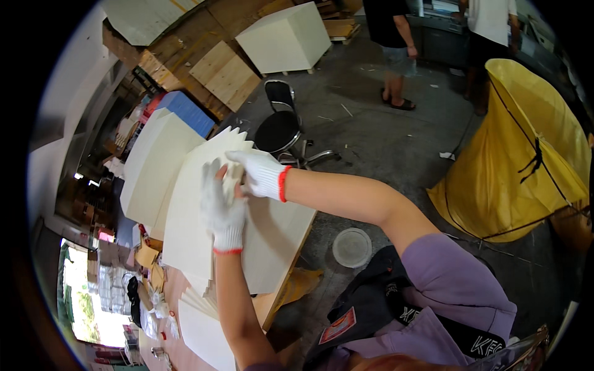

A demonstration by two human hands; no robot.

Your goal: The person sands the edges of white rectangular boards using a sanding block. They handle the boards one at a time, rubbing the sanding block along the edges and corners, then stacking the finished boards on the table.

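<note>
Both my hands wear white knit gloves with red cuffs, and some fingertips are bare. They meet over a stack of large white sheets (189, 204) with fanned, stepped edges. My left hand (223, 210) lies on the sheets, fingers stretched toward the far side. From the right, my right hand (260, 173) reaches across close beside it, its fingers extended and partly overlapping the left hand's fingertips. Shadow hides the area between the two palms. More white sheets (201, 328) lie fanned nearer to me on the wooden table (179, 290).
A tall white stack (158, 157) stands behind the sheets. Beyond it are a black swivel chair (278, 130) and a white block-like stack (288, 40). A large yellow sack (513, 167) stands at right. Two people stand at the back. A round translucent lid-like object (352, 248) is beside the table.
</note>
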